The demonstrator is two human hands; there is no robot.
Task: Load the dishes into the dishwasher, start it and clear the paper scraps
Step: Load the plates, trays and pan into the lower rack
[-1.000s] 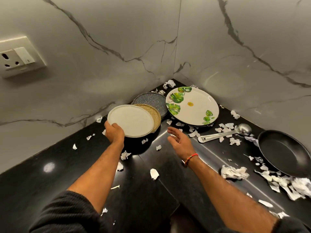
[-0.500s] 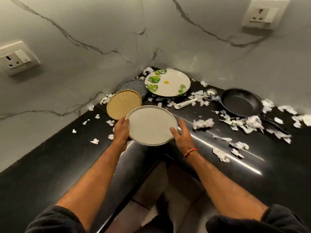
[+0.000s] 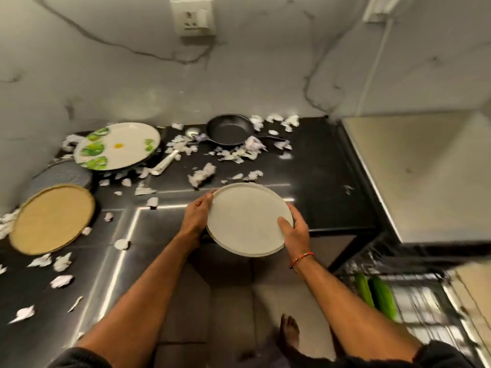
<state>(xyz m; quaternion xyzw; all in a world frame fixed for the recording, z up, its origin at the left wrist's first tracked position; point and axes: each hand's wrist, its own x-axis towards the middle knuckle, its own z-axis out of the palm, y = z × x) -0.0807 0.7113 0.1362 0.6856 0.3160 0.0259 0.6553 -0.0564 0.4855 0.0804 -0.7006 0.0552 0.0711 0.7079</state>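
I hold a round white plate [image 3: 247,216] in both hands, just off the front edge of the black counter. My left hand [image 3: 196,215] grips its left rim and my right hand [image 3: 295,231] grips its right rim, thumb on top. On the counter to the left lie a tan plate [image 3: 53,217], a grey speckled plate [image 3: 63,175] and a large leaf-patterned plate [image 3: 119,146]. A black frying pan [image 3: 229,130] and a steel ladle [image 3: 170,160] lie further back. Torn paper scraps [image 3: 202,175] are scattered over the counter. The dishwasher rack [image 3: 414,301] shows at lower right.
The black counter [image 3: 332,181] wraps around the corner under marble walls. A wall socket [image 3: 192,15] is mounted above. A steel-grey appliance top [image 3: 425,176] stands at right. Green items [image 3: 374,296] sit in the rack. My bare foot [image 3: 289,333] is on the tiled floor.
I have carried the white plate away from the corner and to the right, toward the counter's edge. My right hand's thumb now lies over the rim. The view has swung right, showing the rack.
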